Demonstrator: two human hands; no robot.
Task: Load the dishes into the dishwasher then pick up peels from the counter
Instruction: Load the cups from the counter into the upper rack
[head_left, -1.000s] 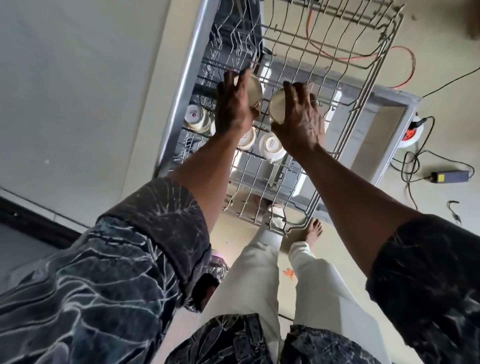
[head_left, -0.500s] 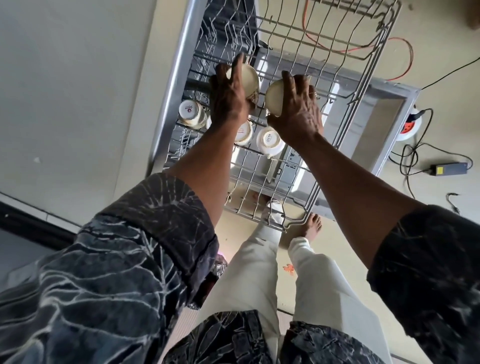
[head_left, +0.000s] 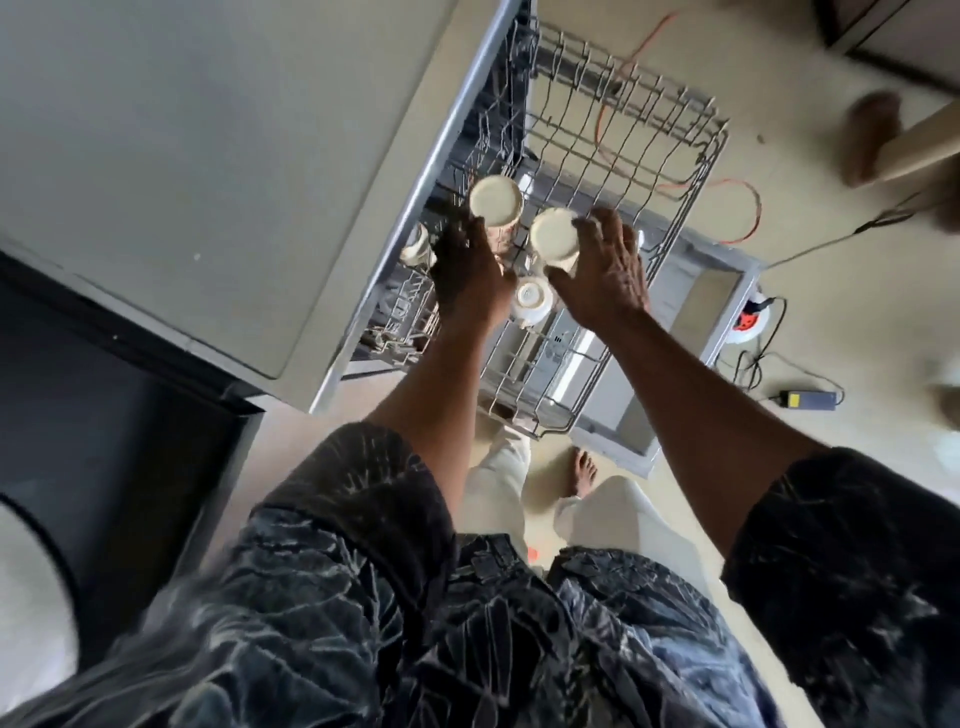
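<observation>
While the left hand (head_left: 470, 275) grips the first cup (head_left: 495, 201) round its side and the right hand (head_left: 602, 275) holds the second cup (head_left: 554, 235) between thumb and curled fingers, both cups hang close together, just above the pulled-out upper rack (head_left: 696, 187). They could knock each other, or land on the seated cup (head_left: 530, 302) right below. With the blur, either hold may be looser than it looks, and a slip would drop a cup onto the wires.

matt cream ceramic cups (head_left: 495, 201), grey metal-wire rack (head_left: 639, 156).
</observation>
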